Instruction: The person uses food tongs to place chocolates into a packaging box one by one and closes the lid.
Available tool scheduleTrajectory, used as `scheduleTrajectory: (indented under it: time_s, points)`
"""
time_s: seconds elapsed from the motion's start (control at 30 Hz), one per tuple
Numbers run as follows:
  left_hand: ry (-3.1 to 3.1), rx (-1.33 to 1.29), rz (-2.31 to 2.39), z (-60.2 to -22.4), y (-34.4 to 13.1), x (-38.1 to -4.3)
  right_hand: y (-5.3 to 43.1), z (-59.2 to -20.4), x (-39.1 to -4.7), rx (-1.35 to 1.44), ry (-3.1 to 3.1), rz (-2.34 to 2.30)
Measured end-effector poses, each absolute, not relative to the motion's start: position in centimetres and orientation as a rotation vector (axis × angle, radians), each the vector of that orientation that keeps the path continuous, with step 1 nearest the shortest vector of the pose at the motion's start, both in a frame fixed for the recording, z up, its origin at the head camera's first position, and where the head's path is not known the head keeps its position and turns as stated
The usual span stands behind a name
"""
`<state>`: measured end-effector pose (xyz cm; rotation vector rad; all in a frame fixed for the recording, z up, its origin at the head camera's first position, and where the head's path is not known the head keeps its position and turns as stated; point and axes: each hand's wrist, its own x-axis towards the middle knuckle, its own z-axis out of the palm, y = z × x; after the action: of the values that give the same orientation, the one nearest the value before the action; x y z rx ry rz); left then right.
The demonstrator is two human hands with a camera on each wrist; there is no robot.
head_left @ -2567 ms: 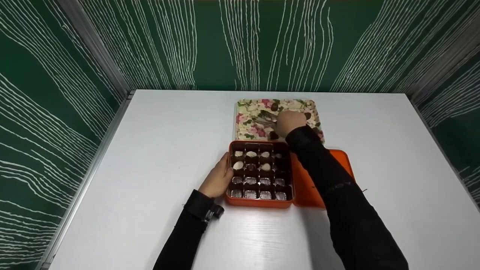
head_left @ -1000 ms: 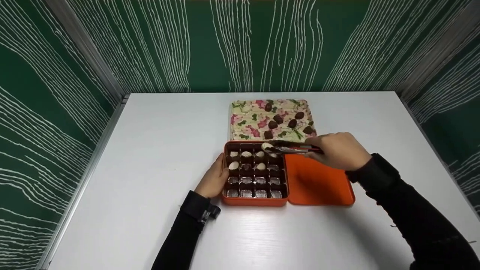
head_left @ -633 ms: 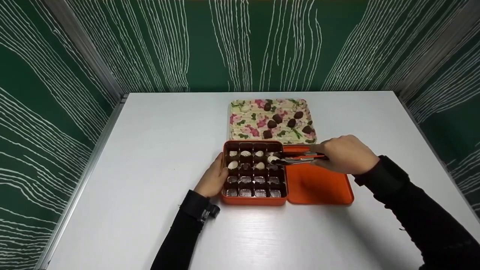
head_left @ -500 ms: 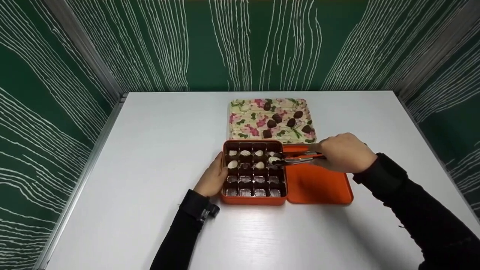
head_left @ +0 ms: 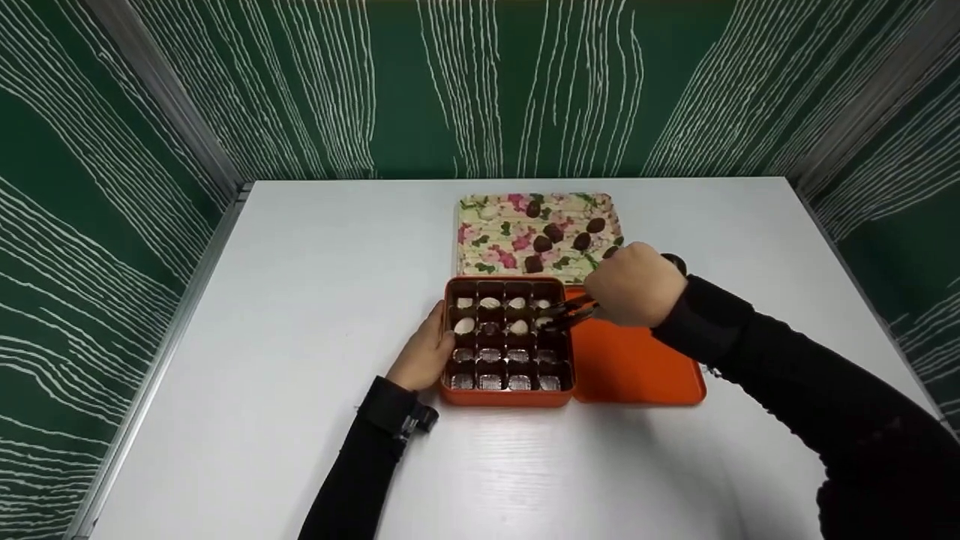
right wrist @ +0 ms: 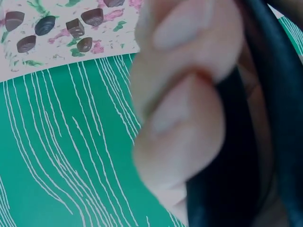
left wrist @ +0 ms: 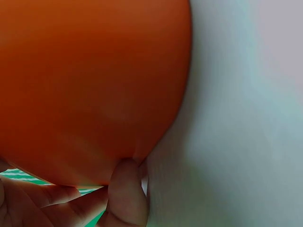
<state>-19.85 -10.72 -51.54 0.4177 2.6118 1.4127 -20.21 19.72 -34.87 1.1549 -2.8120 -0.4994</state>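
My right hand (head_left: 636, 285) grips metal tongs (head_left: 576, 309) whose dark handles (right wrist: 227, 156) fill the right side of the right wrist view. The tongs' tips reach into the right-hand compartment of the second row, right at a white chocolate (head_left: 542, 322). A square orange box (head_left: 506, 400) with a brown divided insert holds several chocolates in its two back rows, mostly white, one dark (head_left: 491, 328). Bare compartments fill its front two rows. My left hand (head_left: 424, 349) rests against the box's left wall, with the thumb (left wrist: 128, 194) pressed to the orange side.
Behind the box lies a floral tray (head_left: 472, 255) with several dark chocolates (head_left: 553, 232) and a pale one (head_left: 489, 212). An orange lid (head_left: 637, 375) lies to the box's right, partly under my right arm. Green walls (head_left: 517, 90) stand around the white table (head_left: 322, 315).
The tongs have come from the tray with a white chocolate and lowered it into the second row's right compartment. My right hand has since shifted left and turned. My left hand stays put.
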Motion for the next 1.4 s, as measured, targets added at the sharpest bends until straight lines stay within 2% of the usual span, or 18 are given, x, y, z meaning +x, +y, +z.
scheduleTrajectory:
  time_s: [0.33,0.6,1.4]
  points:
    - [2.622,0.407,1.418,-51.5,-10.9,-19.6,15.7,-34.6,-21.3,1.108,-2.85,-0.826]
    - [2.629,0.398,1.383,-51.3,-10.7,-19.7,14.5,-35.3,-21.2,1.078,-2.81,-1.006]
    - [2.62,0.386,1.409,-51.3,-10.6,-19.7,14.6,-33.3,-21.8,1.046,-2.952,-0.933]
